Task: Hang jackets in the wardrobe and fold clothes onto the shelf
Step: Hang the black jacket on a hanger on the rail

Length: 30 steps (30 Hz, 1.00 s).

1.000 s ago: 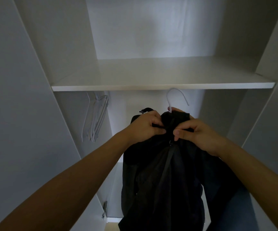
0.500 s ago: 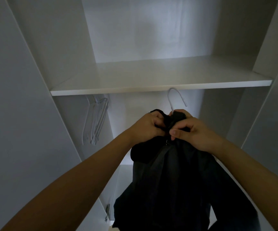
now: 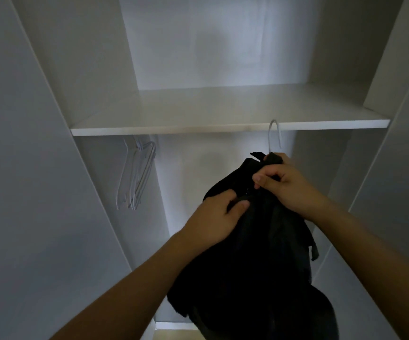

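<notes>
- The person stands facing into a white wardrobe (image 3: 51, 217), both bare arms stretched forward in dim light.
- A black jacket (image 3: 255, 266) hangs in front of them, held up below the shelf (image 3: 223, 125) and right of the middle of the opening.
- The jacket sits on a white hanger (image 3: 274, 136); only its hook shows, rising from the collar, its top reaching the front edge of the shelf.
- I cannot tell whether the hook is caught on anything; no rail is visible from here.
- The right hand (image 3: 286, 185) is clenched on the jacket at the collar, just under the hook, thumb and forefinger pinching the dark cloth.
- The left hand (image 3: 213, 219) sits lower and to the left, its fingers curled over a fold of the jacket near the front opening, thumb pressed onto the cloth.
- The two hands are near each other but apart, the right one higher.
- The rest of the jacket hangs down in a loose, bunched mass between the forearms, reaching the bottom of the view.
- A bunch of bare white hangers (image 3: 137, 175) hangs at the left of the lower compartment, close against the side wall, well apart from the jacket.
- A strip of pale floor (image 3: 174, 336) shows at the foot of the wardrobe.
</notes>
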### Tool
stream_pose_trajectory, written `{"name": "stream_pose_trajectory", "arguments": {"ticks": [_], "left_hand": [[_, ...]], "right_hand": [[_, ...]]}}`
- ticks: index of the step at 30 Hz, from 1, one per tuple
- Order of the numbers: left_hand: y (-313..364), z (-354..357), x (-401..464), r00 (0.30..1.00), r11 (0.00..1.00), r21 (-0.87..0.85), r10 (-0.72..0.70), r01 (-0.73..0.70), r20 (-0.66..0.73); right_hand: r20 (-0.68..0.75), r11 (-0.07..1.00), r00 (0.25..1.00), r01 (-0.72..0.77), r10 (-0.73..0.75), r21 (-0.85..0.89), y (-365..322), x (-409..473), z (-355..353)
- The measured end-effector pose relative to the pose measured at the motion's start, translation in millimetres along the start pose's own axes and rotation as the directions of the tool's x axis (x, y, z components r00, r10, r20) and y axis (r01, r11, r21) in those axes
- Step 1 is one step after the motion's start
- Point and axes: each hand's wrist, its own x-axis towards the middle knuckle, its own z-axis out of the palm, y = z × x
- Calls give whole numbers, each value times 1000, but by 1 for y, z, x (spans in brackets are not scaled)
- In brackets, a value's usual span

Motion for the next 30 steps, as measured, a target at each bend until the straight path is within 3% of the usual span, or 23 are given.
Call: {"name": "stream_pose_trajectory", "arguments": {"ticks": [3,7,11,15,19,22,25,28,30], "left_hand": [[1,1,-2,991,982,152,124,-115,-49],[-4,-3,-7,959,887,384,283,-257,-11],[-17,-3,-16,957,847,481,286,-227,-53],[-20,-7,-26,928,816,548,328,-184,-177],[-15,-13,-35,893,808,552,385,-205,-232],[-17,-18,-44,892,745,617,427,-254,-147],[-20,-21,-49,873,712,652,463,-263,-153],[-21,-21,-50,823,670,665,550,-331,-144],[-22,-24,-53,771,592,679,634,-433,-61]], "right_hand": [[-45,994,998,-55,51,-91,11,3,7],[-46,980,991,-131,125,-149,21,-2,16],[13,983,988,-150,152,-106,14,-4,17],[201,969,948,-243,247,-45,2,-4,11],[300,971,924,-237,235,-29,-4,-11,15],[263,980,944,-185,197,-68,-4,-14,24],[167,987,975,-134,149,-93,-3,-12,35],[118,988,985,-115,127,-98,-5,-7,42],[100,988,988,-107,119,-115,-7,-4,45]]}}
